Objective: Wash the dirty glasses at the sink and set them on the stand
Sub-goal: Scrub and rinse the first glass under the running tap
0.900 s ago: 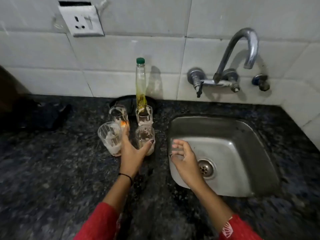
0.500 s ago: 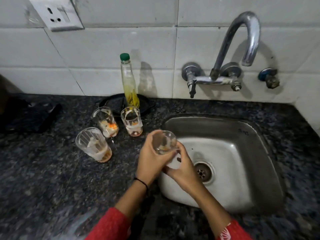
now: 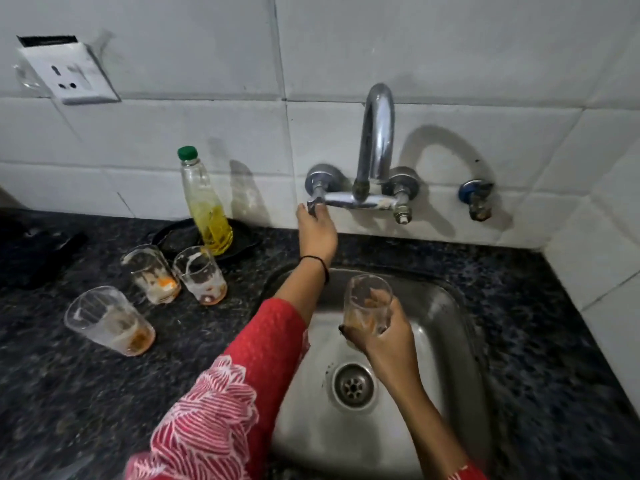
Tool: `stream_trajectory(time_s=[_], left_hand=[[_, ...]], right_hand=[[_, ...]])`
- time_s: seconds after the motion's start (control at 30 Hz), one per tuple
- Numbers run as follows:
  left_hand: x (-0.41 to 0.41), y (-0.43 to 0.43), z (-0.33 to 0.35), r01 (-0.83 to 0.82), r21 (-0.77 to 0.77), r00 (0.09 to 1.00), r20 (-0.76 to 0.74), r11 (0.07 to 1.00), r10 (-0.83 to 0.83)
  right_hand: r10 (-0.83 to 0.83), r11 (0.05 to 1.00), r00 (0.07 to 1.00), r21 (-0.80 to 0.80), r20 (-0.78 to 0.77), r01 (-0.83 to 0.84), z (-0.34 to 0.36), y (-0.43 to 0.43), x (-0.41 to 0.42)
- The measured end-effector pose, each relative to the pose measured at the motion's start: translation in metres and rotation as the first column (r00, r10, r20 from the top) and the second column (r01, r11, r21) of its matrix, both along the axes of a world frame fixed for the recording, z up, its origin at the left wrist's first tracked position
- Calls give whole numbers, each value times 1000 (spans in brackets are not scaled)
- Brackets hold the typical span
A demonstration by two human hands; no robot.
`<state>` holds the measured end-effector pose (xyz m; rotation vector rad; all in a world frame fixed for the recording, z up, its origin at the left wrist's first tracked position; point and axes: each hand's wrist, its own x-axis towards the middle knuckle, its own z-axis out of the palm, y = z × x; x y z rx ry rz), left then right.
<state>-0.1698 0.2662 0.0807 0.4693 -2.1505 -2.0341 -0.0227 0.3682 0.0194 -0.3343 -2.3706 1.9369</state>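
Speckled dark granite counter, white wall tiles

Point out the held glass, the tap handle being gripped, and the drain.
held glass [image 3: 367, 306], head view, middle of its side wall.
tap handle [image 3: 313, 206], head view, lever above the fingers.
drain [image 3: 353, 385], head view, strainer centre.

A clear bottle with a green cap stands upright on a dark dish against the wall; yellow liquid fills its lower part. The dish rests on a dark speckled counter. A white socket plate hangs tilted on the tiled wall, upper left. A small blue-collared valve projects from the tiles at right. A dark object lies at the counter's left edge, indistinct.
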Motion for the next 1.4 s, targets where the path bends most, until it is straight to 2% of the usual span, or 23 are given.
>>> stream_trajectory(time_s=[0.1, 0.13, 0.2, 0.23, 0.37, 0.4, 0.5, 0.57, 0.6, 0.67, 0.77, 0.87, 0.93, 1.0, 1.07, 1.1, 1.17, 1.2, 1.23, 1.27, 1.3, 1.37, 1.4], left_hand=[[-13, -2, 1, -136, 147, 990, 47, 980, 131], [-16, -5, 2, -144, 288, 989, 63, 947, 131], [-14, -14, 3, -76, 570, 996, 75, 818, 40], [-13, -19, -2, -18, 623, 996, 77, 782, -39], [37, -23, -52, 143, 514, 923, 239, 845, -302], [57, -22, -73, 156, 539, 891, 284, 828, -353], [109, -12, -112, 136, 733, 778, 337, 666, -530], [122, -2, -124, 97, 829, 780, 281, 551, -559], [123, 4, -125, 84, 845, 798, 260, 527, -544], [117, 10, -130, 66, 837, 834, 252, 543, -491], [110, 12, -135, 95, 801, 826, 268, 591, -496], [108, 10, -143, 67, 766, 812, 331, 640, -481], [103, 9, -148, 41, 744, 792, 382, 667, -475], [96, 6, -152, 39, 749, 776, 394, 661, -492], [89, -1, -154, 29, 784, 784, 367, 621, -500], [87, -4, -156, 19, 803, 807, 340, 596, -484], [84, -4, -160, -9, 834, 857, 290, 552, -425], [84, -2, -162, -27, 839, 873, 284, 543, -395], [82, 1, -163, -44, 838, 881, 289, 544, -373], [80, 3, -165, -54, 834, 879, 301, 550, -370], [75, 3, -166, -52, 825, 866, 318, 563, -387], [62, -1, -164, -40, 788, 806, 388, 614, -446], [53, -3, -163, -28, 771, 765, 427, 636, -483]], right_hand=[[19, 1000, 1000, 9, 0, -19, 3, 6, -6], [25, 1000, 1000, 18, -4, -25, 3, 7, -8], [27, 1000, 999, -2, -19, -27, 3, 9, -12], [32, 999, 999, -5, -25, -32, 3, 9, -13], [37, 999, 999, -5, -29, -37, -2, 3, -15], [43, 999, 999, -6, -34, -43, -3, 0, -13], [54, 998, 998, 31, -11, -54, -10, -6, -8], [66, 992, 996, 103, 55, -71, -15, -9, -2], [69, 989, 995, 129, 69, -78, -18, -9, 1], [61, 974, 996, 215, 65, -74, -24, -8, 7], [77, 892, 995, 450, -63, -41, -21, -3, 13], [216, 687, 945, 726, -246, 32, -26, 3, 9], [303, 570, 925, 821, -231, 19, -29, 4, 5], [343, 528, 927, 847, -149, -59, -28, 5, 2], [344, 524, 939, 830, -5, -188, -19, 5, -3], [321, 566, 946, 793, 40, -226, -17, 5, -7], [169, 774, 981, 603, 99, -194, -16, 1, -20], [79, 895, 987, 427, 142, -133, -18, -3, -26], [17, 965, 977, 252, 214, -72, -21, -10, -32], [1, 988, 971, 152, 239, -39, -26, -15, -33], [31, 988, 972, 140, 232, -64, -36, -19, -33], [251, 934, 946, 205, 205, -292, -51, -13, -32], [391, 859, 885, 244, 254, -449, -58, -4, -34]])
